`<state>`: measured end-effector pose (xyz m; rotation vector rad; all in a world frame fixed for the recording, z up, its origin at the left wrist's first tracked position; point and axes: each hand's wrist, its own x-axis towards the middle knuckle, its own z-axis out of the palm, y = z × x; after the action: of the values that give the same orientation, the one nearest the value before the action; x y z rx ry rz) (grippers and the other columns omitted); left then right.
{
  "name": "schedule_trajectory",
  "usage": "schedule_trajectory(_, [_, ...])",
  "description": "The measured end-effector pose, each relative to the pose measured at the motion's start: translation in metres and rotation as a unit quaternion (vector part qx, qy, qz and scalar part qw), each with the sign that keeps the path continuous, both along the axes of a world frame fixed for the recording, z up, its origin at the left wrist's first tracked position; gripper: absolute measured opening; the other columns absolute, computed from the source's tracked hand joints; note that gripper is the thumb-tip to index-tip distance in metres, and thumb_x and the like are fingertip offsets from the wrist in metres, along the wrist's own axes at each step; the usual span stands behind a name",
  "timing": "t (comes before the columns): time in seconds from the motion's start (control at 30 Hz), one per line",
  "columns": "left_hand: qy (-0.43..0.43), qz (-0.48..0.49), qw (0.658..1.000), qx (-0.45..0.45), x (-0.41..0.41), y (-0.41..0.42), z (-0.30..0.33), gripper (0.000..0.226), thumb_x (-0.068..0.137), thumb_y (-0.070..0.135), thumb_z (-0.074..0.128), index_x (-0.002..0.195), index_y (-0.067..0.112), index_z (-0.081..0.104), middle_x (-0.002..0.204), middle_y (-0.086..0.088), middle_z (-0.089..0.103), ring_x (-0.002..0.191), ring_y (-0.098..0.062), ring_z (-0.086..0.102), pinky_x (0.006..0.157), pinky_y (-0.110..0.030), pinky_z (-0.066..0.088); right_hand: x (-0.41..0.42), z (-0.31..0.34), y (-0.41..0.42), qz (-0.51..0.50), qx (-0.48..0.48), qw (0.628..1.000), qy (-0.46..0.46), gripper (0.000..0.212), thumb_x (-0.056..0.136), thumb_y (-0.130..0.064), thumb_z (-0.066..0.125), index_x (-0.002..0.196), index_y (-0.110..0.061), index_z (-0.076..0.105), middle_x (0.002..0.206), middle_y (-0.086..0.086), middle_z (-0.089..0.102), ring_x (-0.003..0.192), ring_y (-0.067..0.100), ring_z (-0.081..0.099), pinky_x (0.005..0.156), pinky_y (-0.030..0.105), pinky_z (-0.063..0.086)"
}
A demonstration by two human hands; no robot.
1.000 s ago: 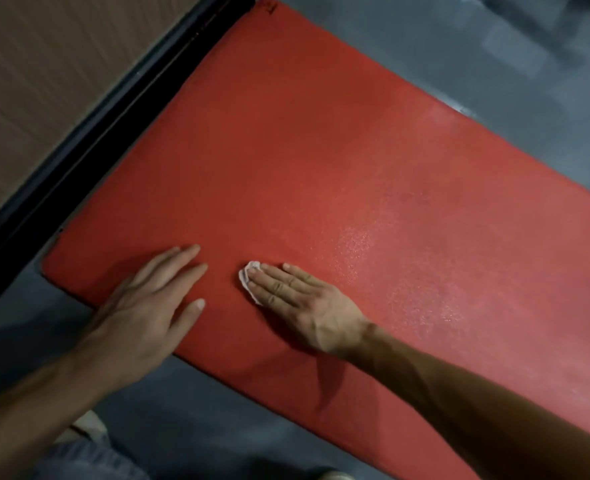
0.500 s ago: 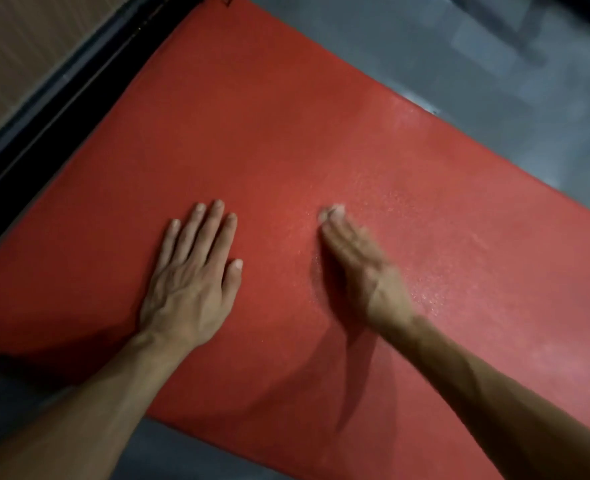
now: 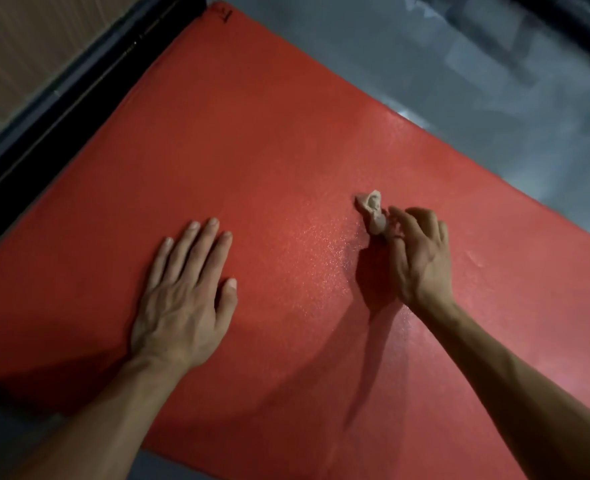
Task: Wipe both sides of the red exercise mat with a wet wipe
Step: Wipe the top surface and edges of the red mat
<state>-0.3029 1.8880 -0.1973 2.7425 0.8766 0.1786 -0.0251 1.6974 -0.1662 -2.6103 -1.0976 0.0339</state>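
Seen from the head camera, a flat red textured exercise mat (image 3: 286,150) lies on a grey floor (image 3: 459,64), a black strip (image 3: 78,88) bordering its far-left edge. The left hand (image 3: 182,299) rests palm-down on the mat, fingers straight and slightly spread, holding nothing. To its right and a little farther forward, the right hand (image 3: 418,251) is raised on curled fingers, pinching a crumpled whitish wet wipe (image 3: 371,211) that sticks out ahead of its fingertips and touches the mat. Fine sheen speckles the mat between the two hands.
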Motion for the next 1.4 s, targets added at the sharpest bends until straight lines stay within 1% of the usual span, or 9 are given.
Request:
schedule_trajectory(0.17, [0.000, 0.002, 1.000, 0.004, 0.000, 0.000, -0.001, 0.064, 0.098, 0.037, 0.041, 0.157, 0.013, 0.038, 0.167, -0.006, 0.029, 0.156, -0.024, 0.023, 0.126, -0.050, 0.020, 0.000, -0.003, 0.034, -0.015, 0.019, 0.998, 0.057, 0.038, 0.102, -0.056, 0.046, 0.114, -0.023, 0.061, 0.099, -0.001, 0.067, 0.084, 0.016, 0.063, 0.069, 0.038, 0.056])
schedule_trajectory(0.33, [0.000, 0.002, 1.000, 0.000, 0.000, -0.001, -0.001, 0.064, 0.098, 0.037, 0.039, 0.157, 0.013, 0.039, 0.167, -0.005, 0.029, 0.156, -0.023, 0.023, 0.126, -0.050, 0.021, -0.006, -0.007, 0.051, -0.023, 0.018, 0.999, 0.041, 0.026, 0.104, -0.047, 0.045, 0.098, -0.023, 0.052, 0.080, 0.003, 0.069, 0.062, 0.024, 0.066, 0.050, 0.040, 0.054])
schedule_trajectory(0.53, [0.002, -0.002, 1.000, -0.003, -0.001, 0.001, -0.001, 0.065, 0.097, 0.038, 0.039, 0.157, 0.013, 0.040, 0.167, -0.005, 0.030, 0.156, -0.024, 0.024, 0.125, -0.050, 0.021, -0.035, 0.000, 0.072, 0.336, -0.036, 0.941, 0.014, 0.013, 0.091, -0.029, 0.060, 0.100, -0.020, 0.061, 0.080, 0.001, 0.065, 0.072, 0.025, 0.059, 0.064, 0.031, 0.044])
schedule_trajectory(0.7, [0.014, -0.001, 1.000, -0.011, -0.001, 0.001, -0.002, 0.065, 0.098, 0.039, 0.038, 0.157, 0.014, 0.039, 0.168, -0.004, 0.028, 0.156, -0.023, 0.022, 0.126, -0.050, 0.020, 0.091, 0.005, 0.073, -0.129, -0.118, 0.984, -0.029, 0.022, 0.098, -0.035, 0.053, 0.106, -0.015, 0.049, 0.089, 0.027, 0.067, 0.079, 0.047, 0.065, 0.063, 0.044, 0.046])
schedule_trajectory(0.77, [0.016, 0.001, 1.000, -0.016, -0.001, 0.001, -0.001, 0.064, 0.098, 0.039, 0.038, 0.157, 0.014, 0.039, 0.168, -0.004, 0.028, 0.156, -0.022, 0.021, 0.126, -0.050, 0.020, 0.078, 0.004, 0.097, -0.151, -0.085, 0.984, -0.029, 0.024, 0.101, -0.037, 0.046, 0.105, -0.013, 0.049, 0.088, 0.027, 0.067, 0.080, 0.048, 0.064, 0.062, 0.042, 0.042])
schedule_trajectory(0.87, [0.007, -0.001, 1.000, -0.018, -0.001, 0.002, 0.000, 0.065, 0.096, 0.038, 0.040, 0.157, 0.014, 0.040, 0.167, -0.004, 0.029, 0.156, -0.023, 0.024, 0.125, -0.051, 0.022, -0.005, -0.004, 0.140, 0.031, 0.015, 0.999, 0.014, 0.019, 0.102, -0.034, 0.053, 0.097, -0.015, 0.054, 0.077, 0.014, 0.065, 0.068, 0.038, 0.061, 0.055, 0.036, 0.034])
schedule_trajectory(1.0, [0.003, -0.004, 1.000, -0.019, -0.001, 0.004, -0.002, 0.066, 0.094, 0.038, 0.043, 0.155, 0.013, 0.043, 0.166, -0.006, 0.032, 0.154, -0.025, 0.027, 0.124, -0.052, 0.024, -0.063, -0.007, 0.143, 0.347, 0.006, 0.938, -0.029, 0.008, 0.098, -0.030, 0.061, 0.097, -0.022, 0.062, 0.075, -0.001, 0.064, 0.066, 0.025, 0.058, 0.060, 0.038, 0.041])
schedule_trajectory(1.2, [0.022, -0.004, 0.999, -0.024, 0.000, 0.003, -0.001, 0.065, 0.096, 0.038, 0.041, 0.157, 0.015, 0.040, 0.168, -0.004, 0.028, 0.156, -0.023, 0.023, 0.124, -0.052, 0.024, 0.095, -0.007, 0.131, -0.193, -0.069, 0.978, -0.045, 0.031, 0.102, -0.044, 0.040, 0.108, -0.014, 0.047, 0.096, 0.025, 0.068, 0.087, 0.047, 0.064, 0.066, 0.042, 0.037])
schedule_trajectory(1.4, [0.036, -0.007, 0.999, -0.028, -0.001, 0.004, 0.000, 0.065, 0.096, 0.039, 0.039, 0.156, 0.014, 0.042, 0.168, -0.004, 0.027, 0.155, -0.023, 0.024, 0.124, -0.051, 0.023, 0.022, -0.013, 0.216, -0.021, -0.034, 0.999, 0.025, 0.029, 0.104, -0.041, 0.042, 0.111, -0.014, 0.049, 0.086, 0.018, 0.070, 0.080, 0.045, 0.065, 0.061, 0.038, 0.031])
